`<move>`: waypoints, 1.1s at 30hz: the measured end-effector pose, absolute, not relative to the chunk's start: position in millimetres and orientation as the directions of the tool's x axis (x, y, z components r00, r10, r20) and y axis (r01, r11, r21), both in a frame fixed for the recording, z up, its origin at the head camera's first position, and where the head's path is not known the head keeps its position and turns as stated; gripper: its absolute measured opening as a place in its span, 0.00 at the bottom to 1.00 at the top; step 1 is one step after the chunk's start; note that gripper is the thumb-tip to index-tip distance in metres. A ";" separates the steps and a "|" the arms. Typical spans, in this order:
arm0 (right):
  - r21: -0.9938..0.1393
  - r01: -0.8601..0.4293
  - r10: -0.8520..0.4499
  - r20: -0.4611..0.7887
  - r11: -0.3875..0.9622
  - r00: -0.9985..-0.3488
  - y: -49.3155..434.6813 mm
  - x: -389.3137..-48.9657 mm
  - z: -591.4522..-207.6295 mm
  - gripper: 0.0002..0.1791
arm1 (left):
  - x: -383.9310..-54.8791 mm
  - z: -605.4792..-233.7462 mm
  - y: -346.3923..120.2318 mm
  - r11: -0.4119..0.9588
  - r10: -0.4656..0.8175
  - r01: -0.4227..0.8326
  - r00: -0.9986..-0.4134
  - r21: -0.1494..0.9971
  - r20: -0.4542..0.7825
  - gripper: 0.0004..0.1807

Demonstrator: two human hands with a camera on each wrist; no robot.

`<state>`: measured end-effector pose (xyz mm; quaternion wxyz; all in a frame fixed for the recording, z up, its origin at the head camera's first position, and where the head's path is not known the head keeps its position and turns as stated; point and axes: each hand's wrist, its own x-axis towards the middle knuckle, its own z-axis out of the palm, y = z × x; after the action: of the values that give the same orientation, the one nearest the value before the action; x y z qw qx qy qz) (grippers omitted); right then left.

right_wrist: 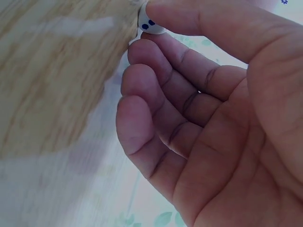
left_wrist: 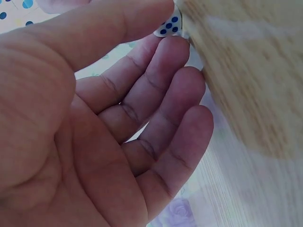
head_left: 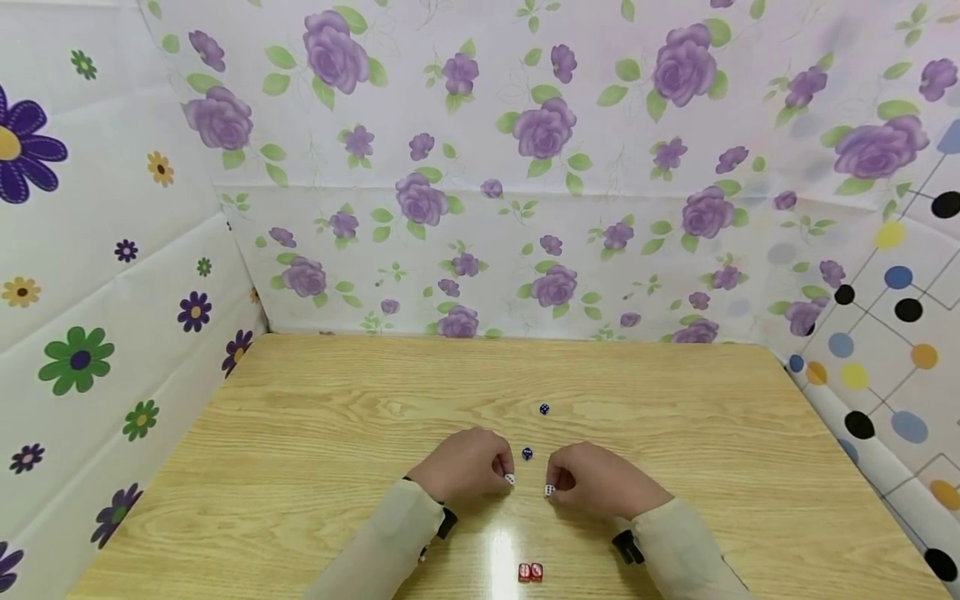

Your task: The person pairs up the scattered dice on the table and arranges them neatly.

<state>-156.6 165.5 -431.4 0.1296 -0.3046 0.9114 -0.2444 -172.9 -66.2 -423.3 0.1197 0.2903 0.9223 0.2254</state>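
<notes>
Between thumb and forefinger my left hand (head_left: 467,463) pinches a white die (head_left: 510,479); in the left wrist view this die (left_wrist: 169,26) shows blue pips. My right hand (head_left: 603,482) pinches a second white die (head_left: 550,490), whose dark pips face the head camera. In the right wrist view that die (right_wrist: 150,22) is partly covered by the thumb. The two hands face each other with a small gap between them. A blue die (head_left: 527,453) lies on the table just beyond that gap. Another blue die (head_left: 544,409) is farther back.
Two red dice (head_left: 530,572) sit side by side near the table's front, between the forearms. The wooden table (head_left: 337,400) ends at a flowered cloth (head_left: 480,267) behind, with patterned cloths at left and right. Light glares on the wood before the hands.
</notes>
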 end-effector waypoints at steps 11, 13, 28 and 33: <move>-0.518 -0.493 -0.620 -0.095 0.698 -0.778 168.2 -156.9 -430.7 0.06 | -175.1 -421.6 -71.6 0.722 0.586 0.452 -0.802 0.524 -0.114 0.05; -0.516 -0.498 -0.623 -0.092 0.697 -0.776 167.4 -156.8 -430.6 0.06 | -175.3 -421.4 -70.6 0.723 0.588 0.459 -0.801 0.516 -0.112 0.05; -0.495 -0.504 -0.609 -0.066 0.708 -0.790 160.4 -155.3 -432.8 0.05 | -174.1 -426.6 -63.1 0.723 0.605 0.497 -0.791 0.479 -0.092 0.06; -0.497 -0.505 -0.611 -0.067 0.706 -0.789 159.2 -153.7 -430.9 0.05 | -173.6 -427.6 -60.3 0.695 0.627 0.511 -0.775 0.506 -0.080 0.04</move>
<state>-153.7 159.2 -430.9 0.1142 -0.3044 0.9165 -0.2331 -173.6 -60.3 -427.6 0.1241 0.3119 0.9122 0.2349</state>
